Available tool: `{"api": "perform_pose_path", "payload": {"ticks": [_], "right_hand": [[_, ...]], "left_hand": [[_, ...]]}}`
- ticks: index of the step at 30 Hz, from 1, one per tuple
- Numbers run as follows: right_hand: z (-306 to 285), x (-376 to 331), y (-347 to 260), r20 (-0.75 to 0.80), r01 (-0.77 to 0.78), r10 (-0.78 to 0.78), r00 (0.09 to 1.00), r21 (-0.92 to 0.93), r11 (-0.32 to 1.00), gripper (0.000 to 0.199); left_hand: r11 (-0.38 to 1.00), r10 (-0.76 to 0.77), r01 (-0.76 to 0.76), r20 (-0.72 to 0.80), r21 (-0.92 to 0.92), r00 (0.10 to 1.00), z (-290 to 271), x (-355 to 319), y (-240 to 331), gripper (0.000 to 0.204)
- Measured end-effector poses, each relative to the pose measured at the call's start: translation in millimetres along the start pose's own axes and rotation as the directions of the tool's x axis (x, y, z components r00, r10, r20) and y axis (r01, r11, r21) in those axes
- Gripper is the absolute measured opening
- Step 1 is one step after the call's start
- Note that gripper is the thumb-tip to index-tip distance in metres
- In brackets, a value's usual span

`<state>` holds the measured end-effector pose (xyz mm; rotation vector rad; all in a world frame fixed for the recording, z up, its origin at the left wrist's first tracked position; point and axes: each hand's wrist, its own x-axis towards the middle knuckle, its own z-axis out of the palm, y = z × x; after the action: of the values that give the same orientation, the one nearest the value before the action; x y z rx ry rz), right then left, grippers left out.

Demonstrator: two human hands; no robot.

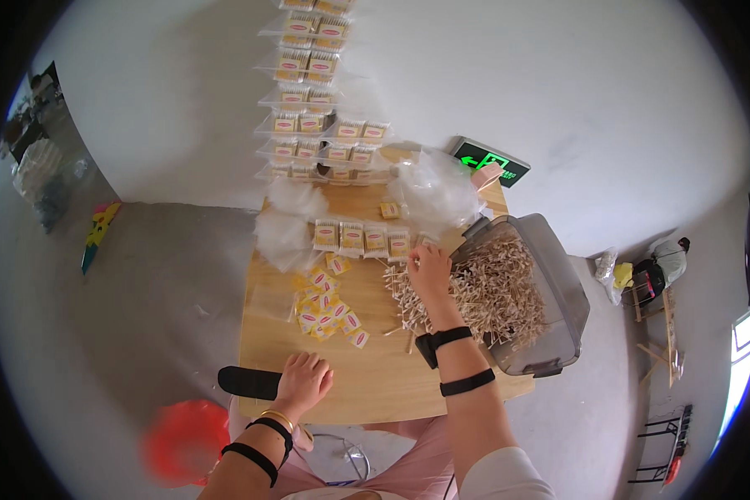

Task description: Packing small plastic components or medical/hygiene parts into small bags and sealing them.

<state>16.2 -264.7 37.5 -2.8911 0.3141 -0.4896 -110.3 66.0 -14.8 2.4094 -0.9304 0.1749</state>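
1. Two hands work at a wooden table point(375, 379).
2. Right hand point(429, 271) rests on the sticks point(483, 287) spilling from a bin point(562, 292), fingers curled, pinching among them.
3. Left hand point(302, 381) lies flat near the table edge, fingers together; labels point(325, 308) lie just beyond its fingertips.

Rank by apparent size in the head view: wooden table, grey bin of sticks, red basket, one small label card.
1. wooden table
2. grey bin
3. red basket, blurred near the rim, so unsure
4. label card
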Motion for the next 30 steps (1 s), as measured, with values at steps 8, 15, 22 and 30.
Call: {"api": "perform_pose_path", "payload": {"ticks": [8,15,22,30], "right_hand": [[14,-22,-5,0.118,0.27,-0.269,0.956,0.004,0.963,0.021],[11,-43,-10,0.158,0.273,-0.261,0.952,-0.061,0.96,0.032],[-14,-51,-48,0.188,0.381,-0.393,0.9,0.099,0.919,0.029],[64,-77,-164,0.14,0.424,-0.492,0.859,0.344,0.838,0.035]], "left_hand": [[1.0,0.005,-0.006,0.003,0.009,1.0,-2,2,3,0.013],[0.999,-0.014,0.013,0.015,0.032,1.0,-3,0,3,0.013],[0.999,-0.023,0.022,0.032,0.036,0.999,-9,1,4,0.012],[0.998,-0.043,0.04,0.07,0.045,0.997,-5,-4,-1,0.012]]}}
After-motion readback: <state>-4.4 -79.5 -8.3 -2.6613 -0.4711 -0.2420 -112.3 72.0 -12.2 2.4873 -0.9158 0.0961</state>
